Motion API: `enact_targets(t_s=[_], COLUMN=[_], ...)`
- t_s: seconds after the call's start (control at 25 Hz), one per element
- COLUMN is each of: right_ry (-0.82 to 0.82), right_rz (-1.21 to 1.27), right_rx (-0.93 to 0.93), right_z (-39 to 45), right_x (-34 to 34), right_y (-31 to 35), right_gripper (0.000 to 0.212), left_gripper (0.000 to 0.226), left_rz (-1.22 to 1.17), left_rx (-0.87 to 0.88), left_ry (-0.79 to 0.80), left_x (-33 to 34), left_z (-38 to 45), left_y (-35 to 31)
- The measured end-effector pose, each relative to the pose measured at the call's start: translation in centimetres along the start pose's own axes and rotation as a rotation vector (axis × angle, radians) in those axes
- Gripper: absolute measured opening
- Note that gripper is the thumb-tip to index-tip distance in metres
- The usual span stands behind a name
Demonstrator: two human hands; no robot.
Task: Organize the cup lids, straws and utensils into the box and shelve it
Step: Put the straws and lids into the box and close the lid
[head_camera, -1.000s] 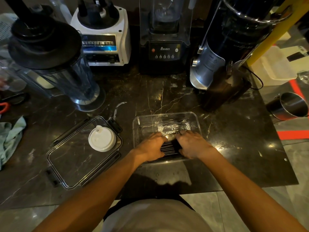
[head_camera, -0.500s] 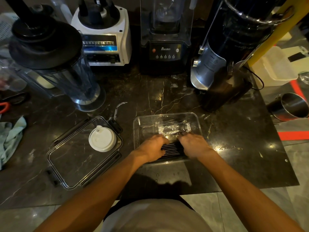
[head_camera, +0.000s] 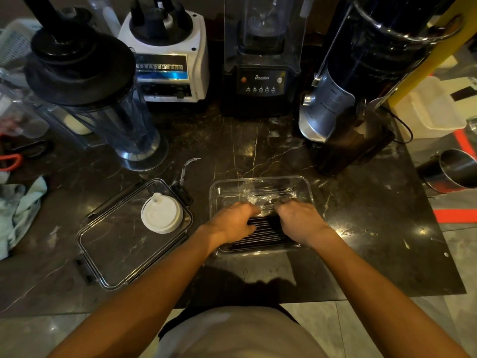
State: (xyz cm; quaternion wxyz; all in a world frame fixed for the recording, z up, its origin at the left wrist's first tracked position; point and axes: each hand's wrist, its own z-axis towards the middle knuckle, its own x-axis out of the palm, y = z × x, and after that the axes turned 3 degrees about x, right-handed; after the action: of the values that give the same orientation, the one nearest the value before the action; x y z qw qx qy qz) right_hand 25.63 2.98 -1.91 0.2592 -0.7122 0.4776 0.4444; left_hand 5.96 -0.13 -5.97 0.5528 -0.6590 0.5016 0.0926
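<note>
A clear plastic box (head_camera: 260, 182) sits on the dark marble counter in front of me. Several black straws (head_camera: 263, 232) lie side by side in its near half, and clear-wrapped utensils (head_camera: 265, 200) lie in its far half. My left hand (head_camera: 232, 223) and my right hand (head_camera: 299, 220) are both inside the box, palms down, fingers curled onto the straws and the wrapped bundle. To the left lies the box's clear cover (head_camera: 124, 241) with black latches, flat on the counter. A white cup lid (head_camera: 162, 216) rests on that cover.
Blenders stand along the back: a black-lidded jug (head_camera: 85, 99), a white base (head_camera: 167, 60), a black one (head_camera: 260, 73). A silver and black machine (head_camera: 343, 86) stands at the right. A steel cup (head_camera: 454, 169) is at far right, a green cloth (head_camera: 20, 213) at far left.
Both hands have shifted slightly toward the far side of the box, over the wrapped bundle, exposing more of the black straws between them.
</note>
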Motion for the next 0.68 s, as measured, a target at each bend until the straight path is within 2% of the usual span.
enact_targets(t_s=[0.2, 0.36, 0.56, 0.68], right_ry=[-0.122, -0.222, -0.304, -0.268], right_rz=[0.018, 0.17, 0.454, 0.621], right_rx=[-0.03, -0.121, -0.212, -0.224], right_z=[1.0, 2.5, 5.1, 6.5], right_x=[-2.3, -4.6, -6.0, -5.7], right_y=[1.2, 3.9, 9.9, 14.0], right_gripper=[0.017, 0.007, 0.02, 0.021], left_gripper=[0.037, 0.034, 0.033, 0.033], left_rz=[-0.059, -0.144, -0.212, -0.283], left_rx=[0.012, 0.044, -0.098, -0.247], left_ry=[-0.075, -0.327, -0.627, -0.79], left_x=[-1.8, -4.5, -7.9, -8.1], left_z=[-1.0, -3.1, -7.8, -10.9], left_y=[0.2, 0.8, 4.6, 7.7])
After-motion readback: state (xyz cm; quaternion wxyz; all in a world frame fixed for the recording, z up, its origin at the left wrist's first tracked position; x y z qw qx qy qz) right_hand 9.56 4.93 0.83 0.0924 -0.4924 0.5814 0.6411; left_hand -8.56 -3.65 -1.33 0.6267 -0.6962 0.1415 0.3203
